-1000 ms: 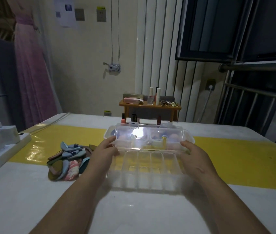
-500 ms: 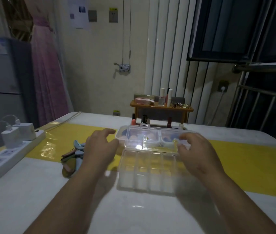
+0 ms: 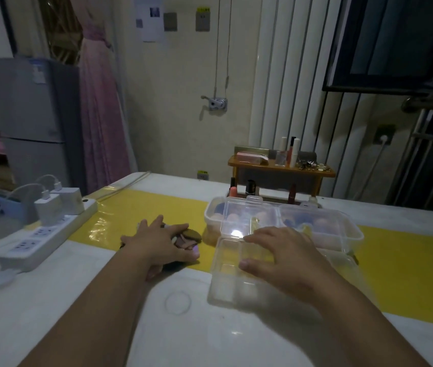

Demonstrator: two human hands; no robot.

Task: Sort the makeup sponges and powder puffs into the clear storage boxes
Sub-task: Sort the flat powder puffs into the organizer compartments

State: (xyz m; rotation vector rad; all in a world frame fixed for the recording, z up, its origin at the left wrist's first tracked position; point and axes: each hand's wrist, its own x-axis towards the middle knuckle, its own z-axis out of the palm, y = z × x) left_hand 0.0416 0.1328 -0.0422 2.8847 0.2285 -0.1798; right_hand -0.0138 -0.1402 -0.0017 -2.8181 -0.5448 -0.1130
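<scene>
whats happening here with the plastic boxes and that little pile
A person is sorting makeup puffs at a white table with a yellow strip. Their left hand lies over the pile of flat brown and pink powder puffs, while the right hand rests spread on the empty-looking clear divided box. The clear box behind it holds pink and blue sponges.

Two clear plastic storage boxes stand on the surface (image 3: 183, 340), one right behind the other. The far box (image 3: 284, 207) is the deeper one, and rounded pink and blue makeup sponges (image 3: 321, 223) show hazily through its walls. The near box (image 3: 230, 279) is shallow and split into a row of narrow compartments. Just left of the boxes lies a small heap of flat powder puffs (image 3: 187, 238), brown and pink, overlapping one another.
</scene>
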